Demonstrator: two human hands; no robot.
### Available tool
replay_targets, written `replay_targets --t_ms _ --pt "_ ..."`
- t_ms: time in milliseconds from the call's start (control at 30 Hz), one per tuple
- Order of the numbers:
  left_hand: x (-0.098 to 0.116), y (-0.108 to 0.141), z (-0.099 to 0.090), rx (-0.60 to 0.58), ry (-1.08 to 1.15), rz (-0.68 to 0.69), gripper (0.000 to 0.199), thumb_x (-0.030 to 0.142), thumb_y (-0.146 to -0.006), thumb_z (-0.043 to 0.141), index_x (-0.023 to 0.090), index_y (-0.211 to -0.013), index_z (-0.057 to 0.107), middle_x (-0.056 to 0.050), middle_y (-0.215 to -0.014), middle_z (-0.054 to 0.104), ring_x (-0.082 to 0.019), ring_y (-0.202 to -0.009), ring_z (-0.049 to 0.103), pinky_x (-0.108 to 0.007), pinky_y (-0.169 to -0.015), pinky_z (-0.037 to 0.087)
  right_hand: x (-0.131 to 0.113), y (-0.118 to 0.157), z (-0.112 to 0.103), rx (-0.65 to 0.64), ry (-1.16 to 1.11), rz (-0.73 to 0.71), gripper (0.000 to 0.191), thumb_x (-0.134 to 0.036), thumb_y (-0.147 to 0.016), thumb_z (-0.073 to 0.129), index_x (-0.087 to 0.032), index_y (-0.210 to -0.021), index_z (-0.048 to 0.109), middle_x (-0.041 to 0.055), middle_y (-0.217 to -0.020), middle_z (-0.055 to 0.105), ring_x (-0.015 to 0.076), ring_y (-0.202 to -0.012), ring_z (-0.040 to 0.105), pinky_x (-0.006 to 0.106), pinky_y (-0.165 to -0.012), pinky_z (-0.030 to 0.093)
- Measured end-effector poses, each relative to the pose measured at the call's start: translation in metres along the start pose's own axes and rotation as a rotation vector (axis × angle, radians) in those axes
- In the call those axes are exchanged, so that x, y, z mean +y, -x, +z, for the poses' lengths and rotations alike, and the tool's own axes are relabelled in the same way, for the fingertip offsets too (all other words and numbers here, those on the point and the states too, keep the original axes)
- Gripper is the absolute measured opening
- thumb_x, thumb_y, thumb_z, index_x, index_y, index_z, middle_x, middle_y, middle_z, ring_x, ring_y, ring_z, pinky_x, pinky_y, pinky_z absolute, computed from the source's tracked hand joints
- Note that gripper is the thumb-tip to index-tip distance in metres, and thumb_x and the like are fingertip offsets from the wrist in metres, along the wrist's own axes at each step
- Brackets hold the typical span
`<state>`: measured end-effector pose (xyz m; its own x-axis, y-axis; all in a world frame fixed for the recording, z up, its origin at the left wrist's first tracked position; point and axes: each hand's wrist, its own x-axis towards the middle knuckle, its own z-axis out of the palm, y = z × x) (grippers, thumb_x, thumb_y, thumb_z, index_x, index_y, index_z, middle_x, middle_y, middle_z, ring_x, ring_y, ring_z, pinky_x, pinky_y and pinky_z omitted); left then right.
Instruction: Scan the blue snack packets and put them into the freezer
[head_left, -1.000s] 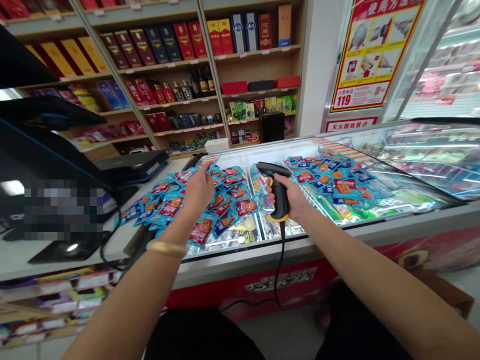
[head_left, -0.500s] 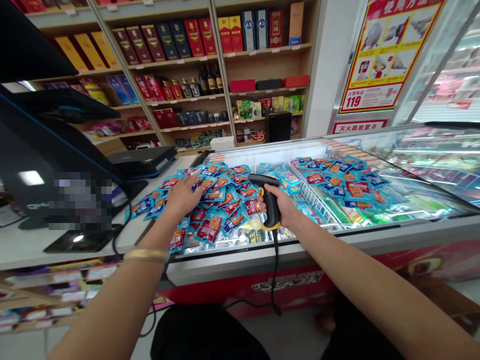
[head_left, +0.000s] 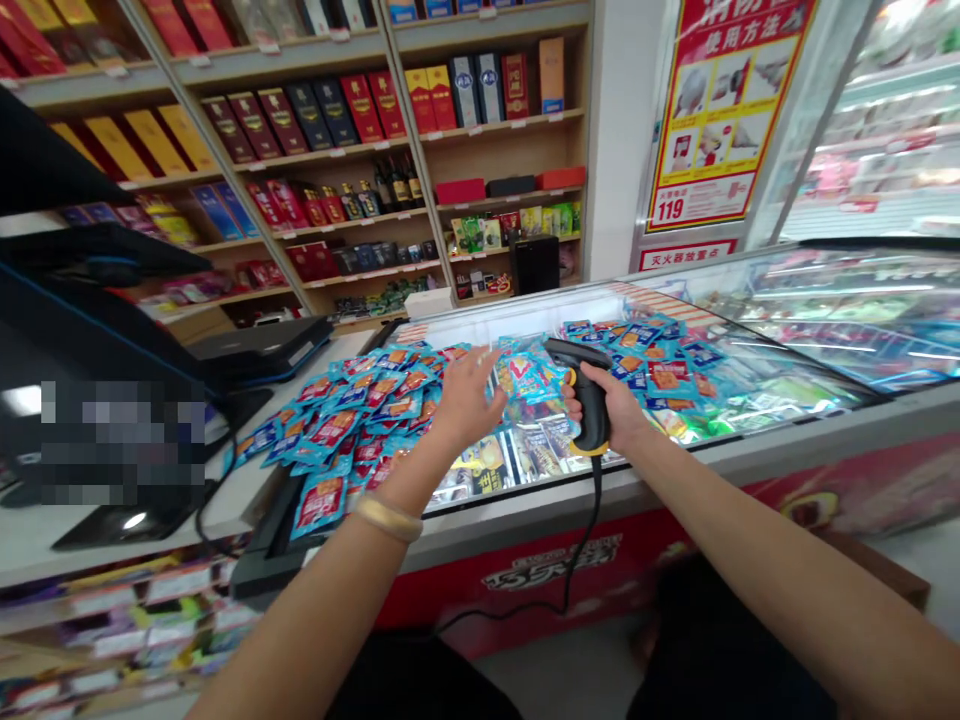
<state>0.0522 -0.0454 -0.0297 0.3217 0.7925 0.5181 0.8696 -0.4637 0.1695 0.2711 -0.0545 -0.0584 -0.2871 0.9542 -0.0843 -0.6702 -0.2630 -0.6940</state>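
1. A single blue snack packet (head_left: 529,378) is held up at frame centre, just above the glass freezer lid (head_left: 787,395). It is pinched at its left edge by the left hand (head_left: 466,400); fingers look closed on it, though the contact is partly blurred.
2. Handling judgement: the packet is likely very light, thin and floppy, with a glossy film that may slip. A pinch at the sealed edge or a corner seems the safest hold; the flat face is best left uncovered, and hard squeezing of the contents is to be avoided.
3. The barcode scanner (head_left: 585,395) is gripped around its black handle by the right hand (head_left: 619,410), fully wrapped, head tilted toward the packet from the right. Its cable (head_left: 581,560) hangs down past the freezer front.
4. A loose pile of packets (head_left: 360,420) is spread left of centre, across the lid's left end and onto the counter (head_left: 45,525). A second heap (head_left: 660,365) lies right of centre on the glass.
5. A gold bangle (head_left: 386,517) is worn on the left wrist.
6. A dark till screen (head_left: 90,340) fills the left edge; shelves of boxed goods (head_left: 337,110) occupy the upper left, a red poster (head_left: 724,100) the upper right.
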Motion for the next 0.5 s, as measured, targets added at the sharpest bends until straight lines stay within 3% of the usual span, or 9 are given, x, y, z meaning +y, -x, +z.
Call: replay_targets --t_ms 267,400,500 --pt "0.085 -0.049 0.09 -0.139 0.264 0.132 0.058 0.027 -0.084 0.057 0.018 -0.14 0.045 -0.015 -0.145 0.05 -0.028 -0.137 0.043 -0.048 -0.115 0.035 -0.065 0.032 -0.079 0.138 -0.05 -0.221 0.02 -0.036 -0.078 0.066 -0.019 -0.08 0.055 -0.0014 -0.062 0.053 0.0088 -0.047 0.046 0.019 -0.04 0.042" --pt "0.107 -0.075 0.121 -0.195 0.23 0.113 0.063 0.022 -0.081 0.059 0.014 -0.141 0.043 -0.018 -0.148 0.046 -0.03 -0.14 0.04 -0.046 -0.116 0.032 -0.068 0.036 -0.09 0.152 -0.127 -0.209 0.018 -0.034 -0.08 0.063 -0.018 -0.079 0.055 -0.0015 -0.061 0.052 0.0072 -0.045 0.044 0.016 -0.039 0.041" --pt "0.108 -0.094 0.132 -0.284 0.156 -0.026 0.066 0.019 -0.081 0.057 0.011 -0.144 0.039 -0.02 -0.154 0.038 -0.031 -0.145 0.032 -0.046 -0.118 0.028 -0.065 0.036 -0.087 0.194 -0.146 -0.194 0.017 -0.034 -0.083 0.059 -0.017 -0.079 0.056 -0.0011 -0.06 0.053 0.0073 -0.045 0.045 0.016 -0.039 0.041"
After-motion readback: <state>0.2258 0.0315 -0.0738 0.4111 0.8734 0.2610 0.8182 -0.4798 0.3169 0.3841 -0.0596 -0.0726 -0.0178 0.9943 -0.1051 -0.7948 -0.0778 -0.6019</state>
